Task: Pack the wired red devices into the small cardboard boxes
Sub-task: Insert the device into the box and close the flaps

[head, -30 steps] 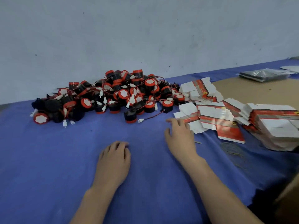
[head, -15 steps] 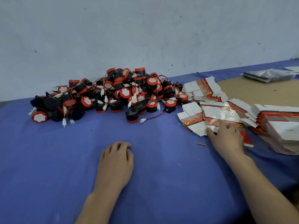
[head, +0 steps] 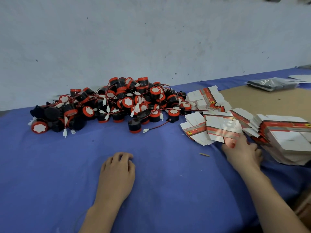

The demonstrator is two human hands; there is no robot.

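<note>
Small packing workshop, production-line feel. Bulk heap of identical red-and-black wired devices dumped on a blue-cloth table, stacks of flat printed cartons just beside it. Bare scuffed whitewashed wall behind, cardboard sheet laid on the table, plastic-wrapped bundle at far end.

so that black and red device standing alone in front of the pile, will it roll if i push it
The lone device stands on its flat red-banded end, so a push would probably slide it, not roll it. Squat, it seems unlikely to tip. I cannot trace its wire; it may snag in the pile.
</note>
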